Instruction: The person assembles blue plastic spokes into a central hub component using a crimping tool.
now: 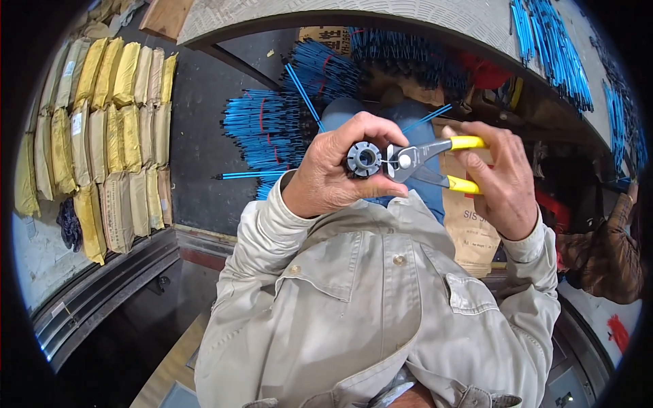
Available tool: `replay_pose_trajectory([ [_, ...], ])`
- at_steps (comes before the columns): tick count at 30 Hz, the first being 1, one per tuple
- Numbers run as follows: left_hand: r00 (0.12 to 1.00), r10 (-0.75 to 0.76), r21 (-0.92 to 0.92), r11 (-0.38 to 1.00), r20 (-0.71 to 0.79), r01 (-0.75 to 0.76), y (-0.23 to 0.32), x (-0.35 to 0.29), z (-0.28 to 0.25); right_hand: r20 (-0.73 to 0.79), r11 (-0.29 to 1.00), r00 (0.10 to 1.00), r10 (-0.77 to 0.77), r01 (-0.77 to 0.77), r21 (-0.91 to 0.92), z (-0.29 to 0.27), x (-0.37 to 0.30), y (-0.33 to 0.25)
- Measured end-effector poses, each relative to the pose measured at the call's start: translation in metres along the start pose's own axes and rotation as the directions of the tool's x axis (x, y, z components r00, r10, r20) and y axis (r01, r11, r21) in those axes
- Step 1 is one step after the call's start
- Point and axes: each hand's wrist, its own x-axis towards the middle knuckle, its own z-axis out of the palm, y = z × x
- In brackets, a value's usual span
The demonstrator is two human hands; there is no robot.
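Biggest thing here is a pale worktop (435,17) with an embossed-looking texture, its edge bowed by the fisheye. Off left there's a stack of wrinkly yellow and tan wrapped packets (124,78), then bristly bundles of thin blue rods with black tips (255,126). Right hand (502,178) is holding metal pliers with smooth yellow grips (406,162). Left hand (330,170) is curled round a dark grey notched ring (353,163), just left of the pliers' head; can't tell if they touch. For room, the worktop's dark rim is well beyond the hands, a flat dark strip separates packets from rods, and there's a gap between the grips.
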Motion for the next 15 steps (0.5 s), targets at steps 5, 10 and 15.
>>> replay_pose_trajectory([
  [5, 0.997, 0.052, 0.049, 0.998, -0.051, -0.050, -0.004, -0.001, -0.003, -0.075, 0.991, 0.996, -0.043, 0.033, -0.133, 0.006, 0.007, 0.002],
  [10, 1.000, 0.025, 0.037, 0.999, -0.012, -0.024, -0.002, -0.004, -0.008, 0.153, 0.997, 0.988, -0.038, 0.027, 0.072, -0.012, 0.009, 0.006],
  [15, 0.992, 0.056, 0.049, 0.997, 0.109, -0.062, -0.004, 0.000, -0.016, 0.639, 0.506, 0.745, -0.192, -0.482, 0.715, -0.019, 0.004, 0.022],
])
